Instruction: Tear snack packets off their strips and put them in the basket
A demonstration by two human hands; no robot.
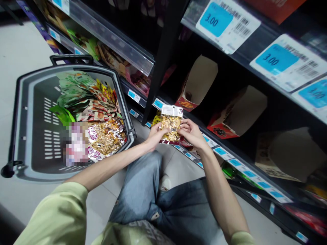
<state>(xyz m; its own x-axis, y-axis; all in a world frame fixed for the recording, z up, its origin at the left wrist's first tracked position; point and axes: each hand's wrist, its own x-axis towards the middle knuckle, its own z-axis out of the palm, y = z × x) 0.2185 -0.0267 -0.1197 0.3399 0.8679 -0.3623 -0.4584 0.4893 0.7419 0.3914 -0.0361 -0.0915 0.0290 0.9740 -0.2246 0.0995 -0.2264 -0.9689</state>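
Between my two hands is a clear snack packet (171, 123) with tan pieces inside and a white header, held upright in front of the shelf. My left hand (155, 134) grips its left edge, the thumb lying across the front. On the other side, my right hand (190, 132) pinches the right edge with bent fingers. To the left stands a grey shopping basket (38, 102) holding several snack packets; a pile of similar clear packets (108, 137) lies at its near right side, with green bags (74, 85) behind.
Dark store shelves rise ahead and to the right, with price labels (222, 23) along their edges. Open cardboard display boxes (199, 81) sit on the middle shelf. A clear plastic shelf guard (114, 37) juts out above the basket. Pale floor tiles (15, 51) lie at left.
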